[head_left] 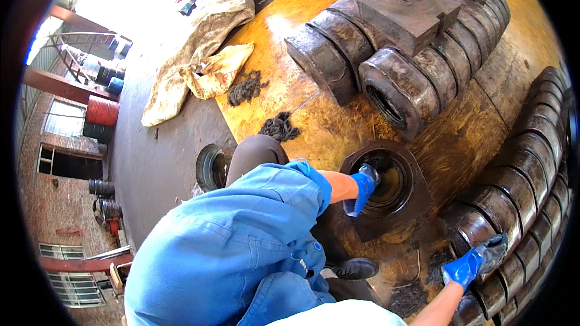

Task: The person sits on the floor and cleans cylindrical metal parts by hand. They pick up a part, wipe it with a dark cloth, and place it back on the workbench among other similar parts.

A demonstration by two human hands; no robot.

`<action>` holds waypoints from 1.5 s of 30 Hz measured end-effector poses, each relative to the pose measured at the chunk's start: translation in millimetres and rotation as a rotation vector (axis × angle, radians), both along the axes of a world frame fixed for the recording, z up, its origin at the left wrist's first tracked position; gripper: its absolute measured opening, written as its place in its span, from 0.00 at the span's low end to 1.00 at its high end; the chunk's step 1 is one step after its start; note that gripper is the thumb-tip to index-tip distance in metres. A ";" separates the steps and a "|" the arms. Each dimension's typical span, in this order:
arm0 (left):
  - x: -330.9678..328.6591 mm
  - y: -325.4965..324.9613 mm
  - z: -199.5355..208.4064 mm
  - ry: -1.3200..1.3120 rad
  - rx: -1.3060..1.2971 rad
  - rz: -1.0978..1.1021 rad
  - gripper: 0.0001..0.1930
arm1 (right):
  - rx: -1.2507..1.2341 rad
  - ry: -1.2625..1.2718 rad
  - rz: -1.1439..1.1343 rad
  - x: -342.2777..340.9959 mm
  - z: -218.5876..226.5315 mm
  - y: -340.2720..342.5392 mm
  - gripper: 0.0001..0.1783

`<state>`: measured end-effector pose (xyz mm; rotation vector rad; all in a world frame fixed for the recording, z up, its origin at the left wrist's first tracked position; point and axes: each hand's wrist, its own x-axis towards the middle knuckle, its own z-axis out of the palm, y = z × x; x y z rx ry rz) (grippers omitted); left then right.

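Observation:
My left hand (362, 189), in a blue glove with darkened fingers, reaches into the round bore of an oily metal housing (417, 196) on the floor. Its fingers look bunched inside the opening; whatever they may hold is too dark to make out. Out to the right, my right hand (474, 261), gloved the same way, rests on a row of dark metal castings (513, 199). Its greasy fingers lie along the top of one casting, apart from the housing.
More castings (405, 84) stand in rows ahead, with a square flanged block (411, 9) on top. Dark rag tufts (279, 127) and a stained sack (205, 42) lie on the floor ahead left. A metal ring (211, 166) sits by my left knee. Drums (101, 110) stand farther left.

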<state>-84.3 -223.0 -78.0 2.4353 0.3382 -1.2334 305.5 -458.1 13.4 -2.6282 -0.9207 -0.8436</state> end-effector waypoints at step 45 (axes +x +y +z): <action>26.9 -47.5 -107.9 -0.824 0.007 0.445 0.29 | 0.055 -0.048 -0.060 -12.5 12.4 14.8 0.12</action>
